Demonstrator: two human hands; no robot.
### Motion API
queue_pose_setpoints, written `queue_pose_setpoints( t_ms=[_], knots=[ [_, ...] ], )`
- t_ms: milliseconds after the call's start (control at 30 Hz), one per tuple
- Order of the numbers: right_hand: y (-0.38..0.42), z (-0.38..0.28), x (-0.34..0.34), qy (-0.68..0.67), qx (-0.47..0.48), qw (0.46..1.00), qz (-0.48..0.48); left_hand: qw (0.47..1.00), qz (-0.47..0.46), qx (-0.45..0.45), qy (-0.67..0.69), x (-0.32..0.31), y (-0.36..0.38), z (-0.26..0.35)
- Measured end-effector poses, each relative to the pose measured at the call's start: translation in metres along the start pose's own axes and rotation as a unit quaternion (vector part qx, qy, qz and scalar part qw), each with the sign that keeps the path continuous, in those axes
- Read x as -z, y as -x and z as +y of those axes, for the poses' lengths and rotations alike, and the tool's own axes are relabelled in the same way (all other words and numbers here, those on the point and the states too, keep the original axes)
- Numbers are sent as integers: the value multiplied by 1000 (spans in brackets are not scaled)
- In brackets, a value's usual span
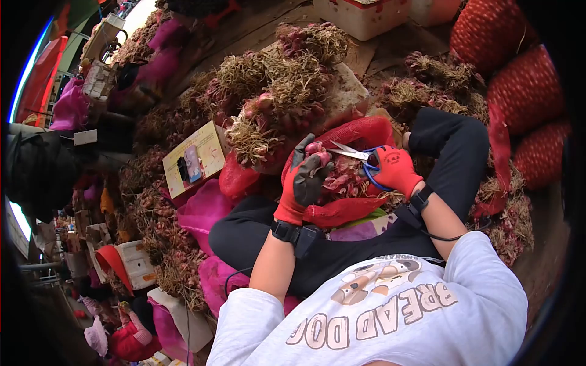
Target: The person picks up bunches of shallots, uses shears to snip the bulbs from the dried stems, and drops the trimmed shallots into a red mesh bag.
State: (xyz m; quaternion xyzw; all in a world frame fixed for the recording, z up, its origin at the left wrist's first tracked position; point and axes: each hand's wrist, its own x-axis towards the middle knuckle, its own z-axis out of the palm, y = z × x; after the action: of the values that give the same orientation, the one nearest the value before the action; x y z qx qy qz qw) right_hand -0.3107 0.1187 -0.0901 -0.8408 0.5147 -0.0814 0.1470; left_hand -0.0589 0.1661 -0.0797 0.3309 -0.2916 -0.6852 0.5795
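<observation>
Gloved in red and black, my left hand [306, 180] holds a few red shallots [317, 152] between thumb and fingers. My right hand [394, 169], in a red glove, grips blue-handled scissors [353, 152] whose blades are parted and point toward the shallots. Beneath both hands, a red mesh bag [342, 210] in my lap lies open around loose shallots and peelings [345, 180]. Just past my hands, bundled shallots with dry roots and stalks [274, 85] are heaped on a pale box.
A yellow box [204, 149] with a phone on it stands left of the heap. Full red mesh sacks [526, 88] are stacked at the right. More shallot bundles [168, 244] lie at the left. Another person in red [131, 341] shows at the lower left.
</observation>
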Motion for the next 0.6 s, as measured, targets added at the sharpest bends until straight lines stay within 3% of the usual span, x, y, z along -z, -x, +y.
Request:
queue_pose_setpoints(
  t_ms=[100,133,233,367,600],
  knots=[
    [14,3,6,-52,-85,993,-56,992,7,-31,-121,-9,1,20],
    [18,-8,24,-135,-88,987,-26,995,18,24,97,-13,2,28],
    [24,-25,51,-221,-67,973,5,999,41,-35,6,-9,-3,18],
    [27,-39,62,-203,-6,979,15,995,45,-71,-50,-8,-7,10],
    [27,-36,56,-121,-9,993,4,992,39,-72,-101,-8,-2,8]
  ],
)
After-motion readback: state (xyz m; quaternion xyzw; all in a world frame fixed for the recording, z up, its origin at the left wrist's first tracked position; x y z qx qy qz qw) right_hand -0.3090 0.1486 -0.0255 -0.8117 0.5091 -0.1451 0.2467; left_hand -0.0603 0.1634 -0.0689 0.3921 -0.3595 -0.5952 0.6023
